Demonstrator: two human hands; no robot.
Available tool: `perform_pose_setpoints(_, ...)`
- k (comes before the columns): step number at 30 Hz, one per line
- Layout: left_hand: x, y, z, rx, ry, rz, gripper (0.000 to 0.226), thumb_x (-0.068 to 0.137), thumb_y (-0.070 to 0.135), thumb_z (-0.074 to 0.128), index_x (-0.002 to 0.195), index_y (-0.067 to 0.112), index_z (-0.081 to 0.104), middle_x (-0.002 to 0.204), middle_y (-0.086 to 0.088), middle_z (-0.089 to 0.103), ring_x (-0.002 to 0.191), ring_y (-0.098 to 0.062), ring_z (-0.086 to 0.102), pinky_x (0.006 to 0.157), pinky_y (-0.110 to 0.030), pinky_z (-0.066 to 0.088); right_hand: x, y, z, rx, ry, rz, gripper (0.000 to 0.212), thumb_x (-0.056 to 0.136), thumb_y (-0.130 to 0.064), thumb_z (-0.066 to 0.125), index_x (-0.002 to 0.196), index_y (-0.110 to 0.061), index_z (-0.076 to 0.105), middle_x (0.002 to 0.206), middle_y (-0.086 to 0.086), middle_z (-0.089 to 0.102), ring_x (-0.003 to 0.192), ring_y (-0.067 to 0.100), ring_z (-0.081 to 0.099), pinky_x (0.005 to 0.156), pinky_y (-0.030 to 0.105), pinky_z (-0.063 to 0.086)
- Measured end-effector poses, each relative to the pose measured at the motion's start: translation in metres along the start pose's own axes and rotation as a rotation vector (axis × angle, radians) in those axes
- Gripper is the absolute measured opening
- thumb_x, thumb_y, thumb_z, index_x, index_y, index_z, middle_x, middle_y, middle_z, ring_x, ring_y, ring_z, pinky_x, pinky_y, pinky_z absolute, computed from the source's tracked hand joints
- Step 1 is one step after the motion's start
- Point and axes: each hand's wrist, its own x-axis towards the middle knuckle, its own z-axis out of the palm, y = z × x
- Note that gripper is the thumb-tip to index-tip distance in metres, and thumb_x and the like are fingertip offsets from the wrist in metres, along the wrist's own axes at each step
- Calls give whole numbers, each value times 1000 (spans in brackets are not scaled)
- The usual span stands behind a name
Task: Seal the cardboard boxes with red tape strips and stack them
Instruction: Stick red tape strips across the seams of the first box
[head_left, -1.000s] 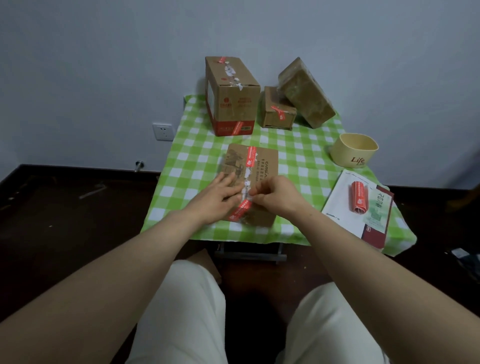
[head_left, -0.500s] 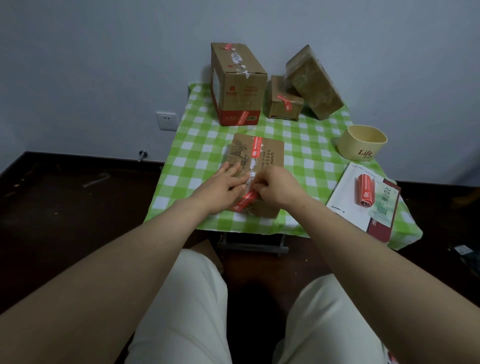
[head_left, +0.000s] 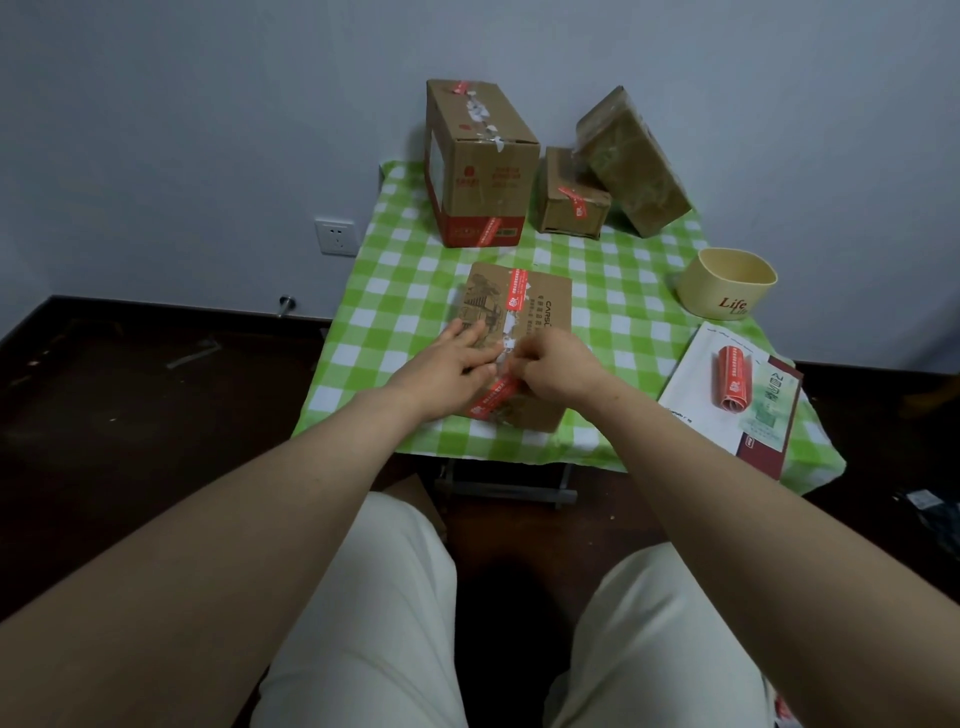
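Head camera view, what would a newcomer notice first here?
The bright green checked cloth stands out, and on it the left hand presses a flat cardboard box while the right hand pinches its red tape strip. Three more boxes sit at the far edge.

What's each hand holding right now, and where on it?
The right hand pinches the red tape strip in its near half, on the flat box. The left hand holds nothing: it lies flat on the box, fingers straight.

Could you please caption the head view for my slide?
Left hand presses a flat box while right hand pinches red tape on it.
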Motion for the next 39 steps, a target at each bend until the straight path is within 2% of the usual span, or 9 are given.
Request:
perform_pose_setpoints(3,0,1,0,-18,-3,-4,44,99,33,43,142,28,39,158,9,11,147,-12,-1,119,-35,7,-2,5,-3,52,53,12,15,90,-16,58,89,-7,70,81,4,59,80,17,53,69,27,43)
perform_pose_setpoints(7,-1,1,0,-28,6,0,43,99,32,43,141,28,41,158,8,12,147,-13,-1,120,-37,7,-2,3,0,-4,24,-37,16,91,-17,56,86,-11,70,75,1,57,77,16,50,54,20,35)
perform_pose_setpoints(13,-1,1,1,-45,8,1,43,99,31,44,141,27,40,158,8,12,147,-13,-2,120,-36,5,0,5,0,0,-38,-9,38,91,-12,55,55,-24,49,63,-9,49,72,13,47,53,13,33)
perform_pose_setpoints(18,-3,4,-5,-125,-43,-24,56,91,30,56,144,29,36,158,11,9,147,-11,-4,120,-38,4,-3,21,-1,277,205,148,14,92,-15,54,95,-8,66,98,6,65,93,18,59,79,27,49)
perform_pose_setpoints(20,-6,3,-10,-80,-134,-26,79,81,23,68,148,29,27,159,11,3,146,-12,-7,120,-39,6,-5,32,-1,311,249,280,35,93,-21,52,124,-6,52,124,11,56,112,26,56,94,38,48)
perform_pose_setpoints(23,-13,6,-11,97,-147,1,91,77,14,71,150,27,17,160,5,-1,147,-14,-5,120,-37,11,-7,37,0,561,147,407,50,93,-19,48,140,-10,33,132,12,51,114,28,55,91,40,50)
perform_pose_setpoints(27,-27,24,8,206,30,58,79,81,25,70,148,19,27,159,-1,14,146,-18,13,117,-33,19,0,38,-12,589,228,358,46,93,-11,41,139,-15,39,135,8,49,116,22,50,85,28,41)
perform_pose_setpoints(32,-28,41,13,381,144,99,70,81,48,64,142,23,40,151,1,34,137,-21,30,107,-33,28,-2,40,-18,275,304,123,36,96,-17,46,132,-11,50,138,6,50,126,21,46,106,34,38)
perform_pose_setpoints(39,-16,39,5,468,4,130,61,81,42,66,134,17,50,150,0,36,137,-19,33,105,-33,36,-15,40,-26,-77,67,-135,19,88,-11,61,103,-6,71,111,9,67,105,25,60,91,32,45)
